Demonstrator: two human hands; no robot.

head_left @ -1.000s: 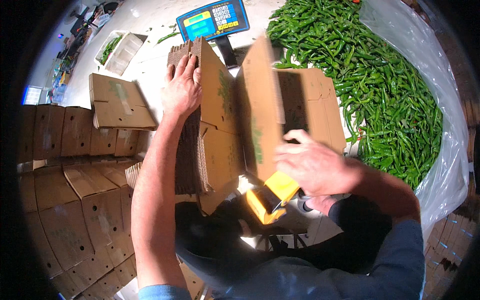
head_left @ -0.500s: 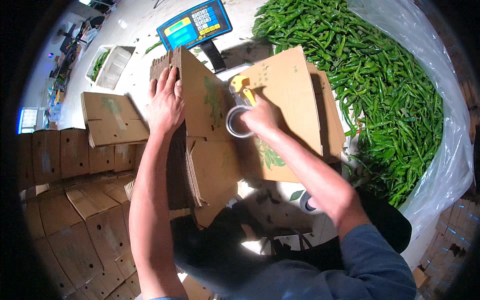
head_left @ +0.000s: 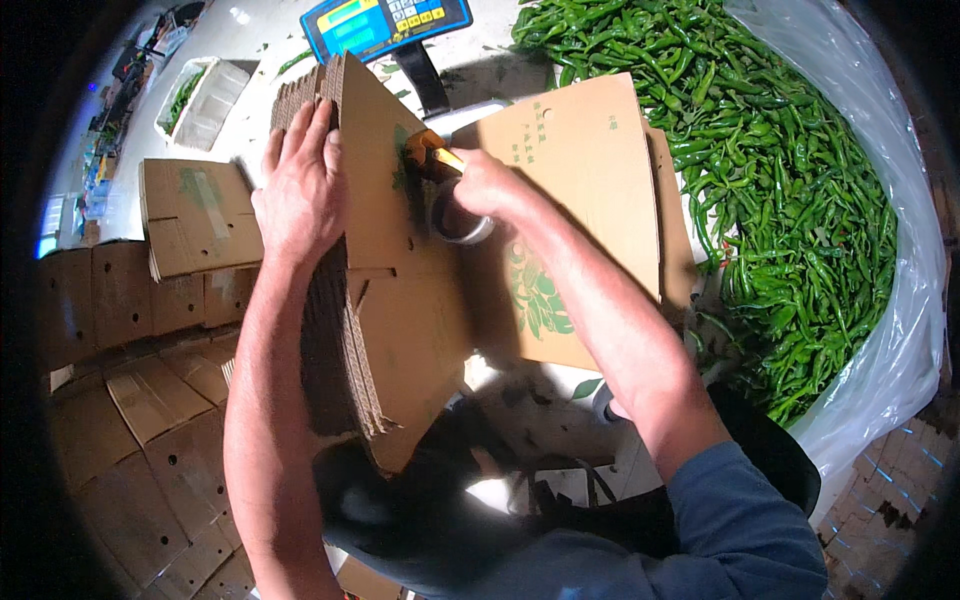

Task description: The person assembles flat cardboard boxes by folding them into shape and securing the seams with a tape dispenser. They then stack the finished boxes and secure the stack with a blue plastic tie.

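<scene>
A thick stack of folded brown cardboard cartons (head_left: 385,215) stands on edge in front of me, a green print on its face. My left hand (head_left: 300,190) rests across the top of the stack, fingers stretched out over the layered edges. In my right hand (head_left: 485,188) is a tape dispenser (head_left: 428,146) with an orange-yellow head and a roll of clear tape. Its head is against or very close to the stack's face; contact is unclear. Just right of it, another flat carton (head_left: 590,200) leans with a green pepper print, under my right forearm.
A blue scale display (head_left: 385,28) stands on a post behind. Green chili peppers (head_left: 780,230) are heaped at right on clear plastic sheeting (head_left: 870,390). Several cartons (head_left: 120,290) stand at left, near a folded carton (head_left: 200,215) and a white crate (head_left: 212,100).
My right hand has carried the tape dispenser left, from over the leaning carton to the stack's face. My left hand stays on the stack's top. The view has shifted slightly.
</scene>
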